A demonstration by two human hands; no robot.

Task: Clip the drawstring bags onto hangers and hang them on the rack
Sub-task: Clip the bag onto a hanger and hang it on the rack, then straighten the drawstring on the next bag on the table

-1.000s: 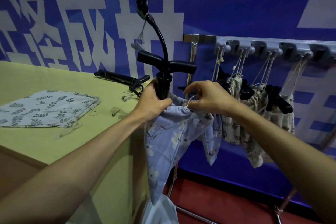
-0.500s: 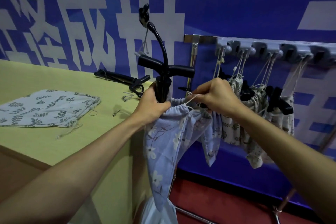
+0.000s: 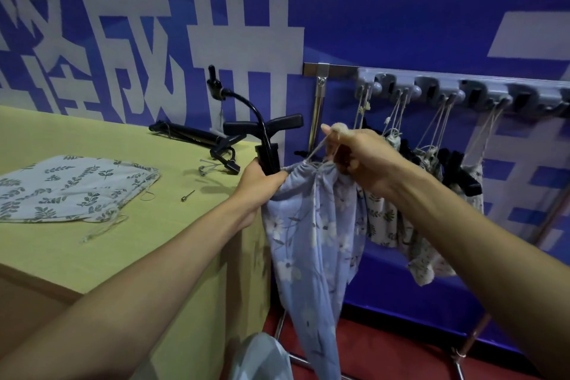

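A blue floral drawstring bag [image 3: 311, 234] hangs in front of me, its gathered mouth held between both hands. My left hand [image 3: 257, 183] grips the bag's left top corner together with the clip of a black hanger [image 3: 268, 136]. My right hand [image 3: 357, 154] pinches the bag's pale drawstring [image 3: 317, 146] and holds it taut above the mouth. Behind, several leaf-print bags [image 3: 385, 213] hang by their strings from the grey rack [image 3: 438, 89]. Another leaf-print bag [image 3: 71, 188] lies flat on the yellow table [image 3: 129, 244].
Another black hanger [image 3: 191, 134] lies at the table's back edge near a small metal pin [image 3: 187, 195]. The rack's metal legs [image 3: 462, 352] stand on red floor to the right. A blue wall with white lettering is close behind.
The hanger has tipped and dropped lower. My right hand has risen and pulled the drawstring upward, cinching the bag's mouth. My left hand keeps its grip.
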